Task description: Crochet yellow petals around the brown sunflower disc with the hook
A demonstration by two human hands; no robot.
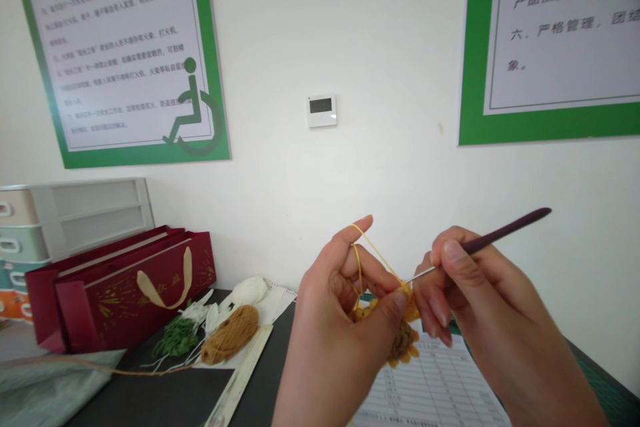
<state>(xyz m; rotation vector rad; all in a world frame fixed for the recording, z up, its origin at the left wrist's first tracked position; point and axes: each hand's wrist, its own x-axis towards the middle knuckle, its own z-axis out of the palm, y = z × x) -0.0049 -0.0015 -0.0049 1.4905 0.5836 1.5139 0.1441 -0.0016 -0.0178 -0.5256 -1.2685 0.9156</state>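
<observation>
Gripping a slim dark-purple crochet hook [503,232], the right hand [493,303] pinches narrowly; the left hand [335,327] closes its fingers on a golden-yellow crocheted piece [403,341].

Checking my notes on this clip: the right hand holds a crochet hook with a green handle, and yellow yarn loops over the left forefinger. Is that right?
Not quite: the head view shows that the crochet hook in the right hand has a dark purple handle, not a green one. The yellow yarn does loop over the forefinger of the left hand.
</observation>
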